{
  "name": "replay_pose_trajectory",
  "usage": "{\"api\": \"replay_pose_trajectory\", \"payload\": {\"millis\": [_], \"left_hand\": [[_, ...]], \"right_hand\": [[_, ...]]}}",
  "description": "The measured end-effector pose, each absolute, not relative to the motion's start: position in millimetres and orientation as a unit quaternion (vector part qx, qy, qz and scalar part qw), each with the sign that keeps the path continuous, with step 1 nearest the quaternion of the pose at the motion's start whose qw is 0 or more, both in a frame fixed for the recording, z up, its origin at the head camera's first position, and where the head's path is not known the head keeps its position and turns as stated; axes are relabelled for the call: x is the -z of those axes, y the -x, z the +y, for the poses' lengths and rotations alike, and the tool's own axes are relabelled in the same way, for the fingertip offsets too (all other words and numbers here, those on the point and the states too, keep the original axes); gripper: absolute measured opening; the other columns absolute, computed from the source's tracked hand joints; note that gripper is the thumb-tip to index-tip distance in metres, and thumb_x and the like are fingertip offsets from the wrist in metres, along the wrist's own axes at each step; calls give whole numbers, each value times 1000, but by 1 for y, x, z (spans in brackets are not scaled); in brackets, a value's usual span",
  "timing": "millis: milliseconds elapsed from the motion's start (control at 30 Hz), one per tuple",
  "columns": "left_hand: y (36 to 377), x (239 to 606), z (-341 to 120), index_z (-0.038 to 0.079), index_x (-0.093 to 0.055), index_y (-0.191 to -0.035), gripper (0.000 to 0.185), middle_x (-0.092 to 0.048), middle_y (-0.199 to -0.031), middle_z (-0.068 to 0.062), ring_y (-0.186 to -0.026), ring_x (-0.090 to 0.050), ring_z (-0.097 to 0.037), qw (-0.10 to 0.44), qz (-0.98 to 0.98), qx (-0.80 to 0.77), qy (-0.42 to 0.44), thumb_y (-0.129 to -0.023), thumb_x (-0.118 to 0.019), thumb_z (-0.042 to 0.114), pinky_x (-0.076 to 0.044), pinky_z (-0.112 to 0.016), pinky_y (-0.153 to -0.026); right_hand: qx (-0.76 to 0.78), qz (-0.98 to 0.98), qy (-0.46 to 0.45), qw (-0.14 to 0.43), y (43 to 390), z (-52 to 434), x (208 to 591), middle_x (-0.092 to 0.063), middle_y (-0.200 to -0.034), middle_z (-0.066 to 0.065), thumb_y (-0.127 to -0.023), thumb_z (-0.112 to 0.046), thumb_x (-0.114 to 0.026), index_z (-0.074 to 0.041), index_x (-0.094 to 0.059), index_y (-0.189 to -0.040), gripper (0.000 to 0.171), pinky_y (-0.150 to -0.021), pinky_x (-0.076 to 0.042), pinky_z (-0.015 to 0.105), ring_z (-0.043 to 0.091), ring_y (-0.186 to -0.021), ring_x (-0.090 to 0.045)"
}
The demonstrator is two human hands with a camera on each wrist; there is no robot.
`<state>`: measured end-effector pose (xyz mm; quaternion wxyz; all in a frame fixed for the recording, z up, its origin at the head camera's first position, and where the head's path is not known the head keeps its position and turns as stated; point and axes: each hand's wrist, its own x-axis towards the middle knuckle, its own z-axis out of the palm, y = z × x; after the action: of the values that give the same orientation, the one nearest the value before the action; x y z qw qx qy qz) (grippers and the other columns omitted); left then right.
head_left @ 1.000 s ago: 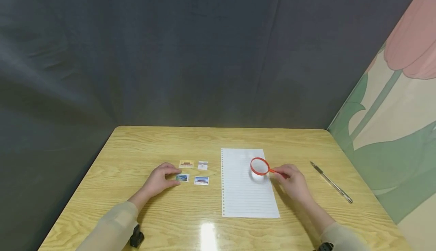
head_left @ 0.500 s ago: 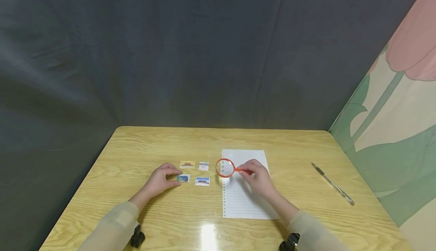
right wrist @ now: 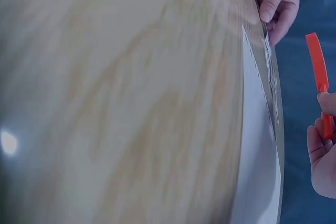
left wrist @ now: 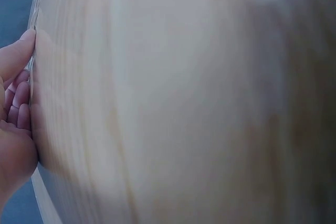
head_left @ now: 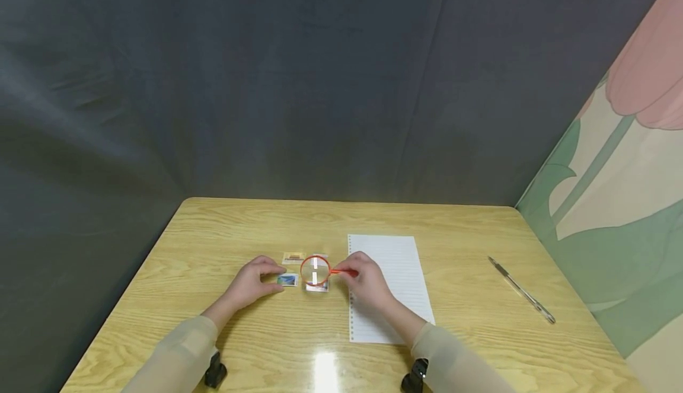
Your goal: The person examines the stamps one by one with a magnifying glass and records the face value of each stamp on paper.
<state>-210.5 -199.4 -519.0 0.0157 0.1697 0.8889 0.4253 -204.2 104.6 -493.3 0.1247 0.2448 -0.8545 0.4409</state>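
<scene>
A round magnifying glass with an orange-red plastic rim and handle (head_left: pixel 316 270) sits just left of the centre of the head view, its lens held above the two right-hand picture cards of a small group of four. The lower of these, a white-bordered card with a blue picture (head_left: pixel 318 287), peeks out under the lens's bottom edge; the upper one shows only as a pale streak through the glass. The right hand (head_left: pixel 365 282) pinches the thin orange handle between thumb and fingertips, just right of the lens. In the right wrist view the same handle (right wrist: pixel 318 77) appears as an orange strip at the right edge, gripped low down by the curled fingers (right wrist: pixel 321 153).

Left of the lens, the left hand (head_left: pixel 249 281) rests on the light wooden table (head_left: pixel 224 227) with its fingers bent, the fingertips touching the left edge of a small card with a blue and green picture (head_left: pixel 288 280). Whether it pinches the card or only steadies it cannot be told. Above that card lies a fourth one with a tan and red picture (head_left: pixel 293 257).

Right of the hands, a white lined sheet with punched holes along its left edge (head_left: pixel 397 268) lies flat; the right wrist crosses its lower left part. Well apart, toward the right of the frame, a slim clear-and-dark pen (head_left: pixel 520 289) lies at a slant. A dark grey cloth backdrop (head_left: pixel 299 85) fills the upper frame.
</scene>
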Motion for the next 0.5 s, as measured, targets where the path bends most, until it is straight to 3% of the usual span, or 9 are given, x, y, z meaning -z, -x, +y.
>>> {"api": "replay_pose_trajectory", "payload": {"millis": [500], "left_hand": [[214,522,-199,4,-75,-107,35,-61,-108,0,-103,-59,-24,-8,888,-422,-185,-76,-86,14,-51,-46,-94]], "right_hand": [[-398,-874,-261,95,205,65,499,-64,-94,1,-86,-6,-76,-8,-77,-92,6,-77,-54,30,18,-89,-61]]}}
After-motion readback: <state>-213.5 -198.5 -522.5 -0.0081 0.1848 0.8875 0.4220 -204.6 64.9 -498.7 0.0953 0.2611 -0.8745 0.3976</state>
